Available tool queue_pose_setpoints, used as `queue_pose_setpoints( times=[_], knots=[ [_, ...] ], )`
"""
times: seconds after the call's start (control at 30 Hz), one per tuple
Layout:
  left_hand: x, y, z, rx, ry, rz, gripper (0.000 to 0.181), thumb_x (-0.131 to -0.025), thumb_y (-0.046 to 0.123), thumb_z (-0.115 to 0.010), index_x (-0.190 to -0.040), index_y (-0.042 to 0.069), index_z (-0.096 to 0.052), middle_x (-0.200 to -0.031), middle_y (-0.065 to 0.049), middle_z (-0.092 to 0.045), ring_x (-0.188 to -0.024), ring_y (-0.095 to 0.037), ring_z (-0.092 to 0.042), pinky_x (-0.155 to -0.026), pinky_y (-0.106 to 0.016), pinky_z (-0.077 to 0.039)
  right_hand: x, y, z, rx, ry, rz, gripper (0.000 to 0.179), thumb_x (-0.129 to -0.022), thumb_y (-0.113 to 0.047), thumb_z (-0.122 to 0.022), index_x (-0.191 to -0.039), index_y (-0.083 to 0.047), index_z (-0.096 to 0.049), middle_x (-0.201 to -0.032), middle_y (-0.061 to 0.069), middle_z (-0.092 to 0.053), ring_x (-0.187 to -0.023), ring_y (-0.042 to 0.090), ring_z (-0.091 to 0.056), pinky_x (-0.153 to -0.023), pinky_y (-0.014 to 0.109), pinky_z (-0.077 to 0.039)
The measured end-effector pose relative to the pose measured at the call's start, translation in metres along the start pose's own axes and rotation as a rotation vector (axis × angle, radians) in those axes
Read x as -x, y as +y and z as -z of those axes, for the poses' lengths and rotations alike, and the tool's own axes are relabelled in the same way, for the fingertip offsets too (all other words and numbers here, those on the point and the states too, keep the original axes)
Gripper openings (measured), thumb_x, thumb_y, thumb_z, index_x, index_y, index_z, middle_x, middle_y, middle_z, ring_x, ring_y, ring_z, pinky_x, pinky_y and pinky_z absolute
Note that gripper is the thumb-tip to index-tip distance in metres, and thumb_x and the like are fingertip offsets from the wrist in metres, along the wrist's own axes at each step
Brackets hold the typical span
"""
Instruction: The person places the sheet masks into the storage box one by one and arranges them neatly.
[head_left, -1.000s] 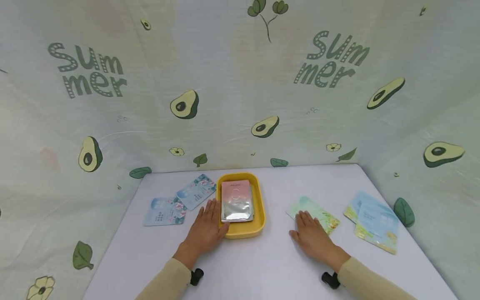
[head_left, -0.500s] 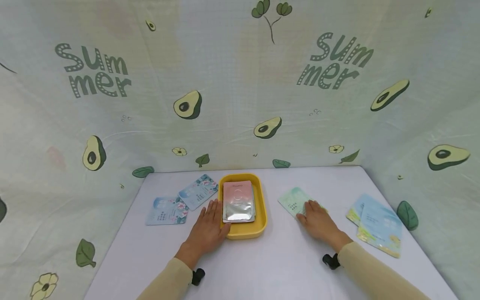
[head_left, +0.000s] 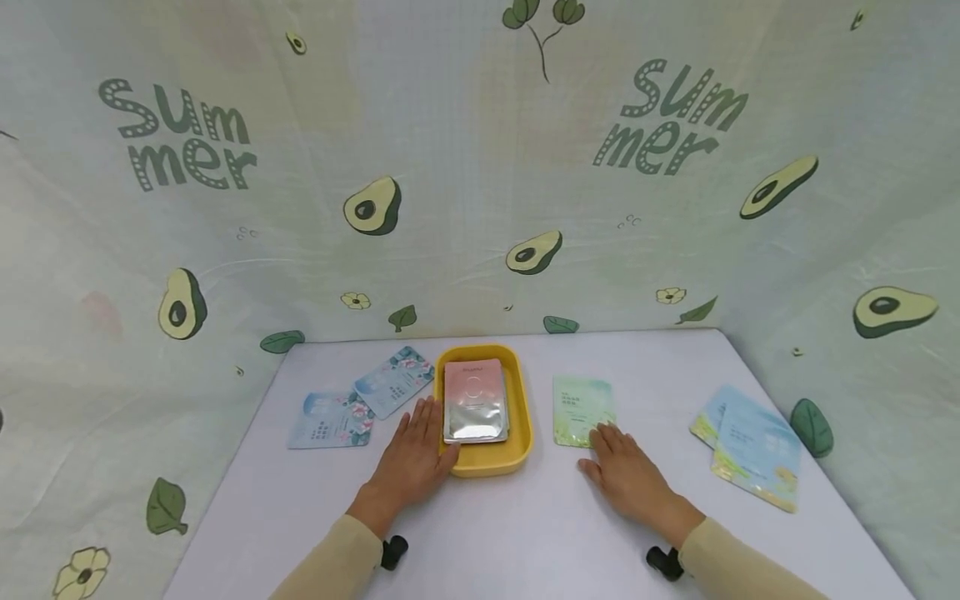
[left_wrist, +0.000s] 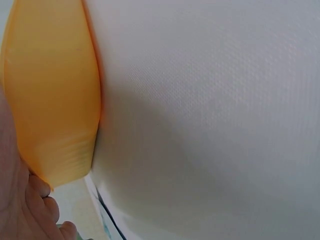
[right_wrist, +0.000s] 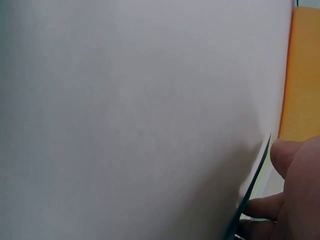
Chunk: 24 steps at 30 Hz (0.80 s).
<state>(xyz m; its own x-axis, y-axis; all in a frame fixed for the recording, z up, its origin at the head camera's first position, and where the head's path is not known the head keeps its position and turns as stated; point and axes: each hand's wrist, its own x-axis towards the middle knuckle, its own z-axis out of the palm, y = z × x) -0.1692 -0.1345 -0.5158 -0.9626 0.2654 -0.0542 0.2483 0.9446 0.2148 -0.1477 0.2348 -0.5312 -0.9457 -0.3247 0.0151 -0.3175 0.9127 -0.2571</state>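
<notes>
Flat against the left side of a yellow tray (head_left: 491, 467), my left hand (head_left: 411, 462) rests with its fingers extended and the thumb at the near-left rim. Inside the tray lies a pink and silver sheet mask packet (head_left: 474, 400), with others showing under its edge. To the right of the tray is a pale green sheet mask packet (head_left: 581, 404), its long sides running away from me. My right hand (head_left: 633, 479) touches its near right corner with straight fingertips, the thumb spread away. In the right wrist view the right hand (right_wrist: 300, 185) is close to the packet's thin edge.
Two blue floral packets, a near one (head_left: 326, 421) and a farther one (head_left: 393, 383), lie left of the tray. On the right, a light blue packet (head_left: 757, 454) overlaps another blue packet (head_left: 708, 417). A patterned cloth (head_left: 450, 275) hangs behind the white table (head_left: 517, 542).
The green packet has turned from slanted to straight and slid left, closer to the tray. My right hand has shifted from on top of it to its near corner. The left hand stays put.
</notes>
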Motion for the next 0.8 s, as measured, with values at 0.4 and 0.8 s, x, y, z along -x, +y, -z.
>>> queue_pose_setpoints(
  times=[0.4,0.8],
  knots=[
    [0.000,0.000,-0.001,0.012,0.017,-0.018,0.084,-0.110,0.055,-0.038,-0.168,-0.001,-0.014,-0.176,-0.018,-0.017,-0.164,-0.034,-0.015,-0.132,-0.053,-0.019,-0.053,0.035,0.021,-0.025,0.019,-0.017,0.061,-0.106,-0.038,-0.064,-0.146,0.006,-0.055,-0.144,0.028,-0.060,-0.135,0.050,-0.054,-0.110,0.067,-0.045],
    [0.000,-0.002,-0.001,0.001,0.016,-0.006,0.084,-0.110,0.057,-0.037,-0.168,0.000,-0.014,-0.176,-0.016,-0.017,-0.164,-0.033,-0.014,-0.133,-0.052,-0.018,-0.130,0.054,0.029,0.129,-0.140,-0.001,0.107,-0.083,-0.076,-0.073,-0.157,-0.004,-0.047,-0.144,0.026,-0.051,-0.125,0.044,-0.048,-0.106,0.066,-0.043]
  ],
)
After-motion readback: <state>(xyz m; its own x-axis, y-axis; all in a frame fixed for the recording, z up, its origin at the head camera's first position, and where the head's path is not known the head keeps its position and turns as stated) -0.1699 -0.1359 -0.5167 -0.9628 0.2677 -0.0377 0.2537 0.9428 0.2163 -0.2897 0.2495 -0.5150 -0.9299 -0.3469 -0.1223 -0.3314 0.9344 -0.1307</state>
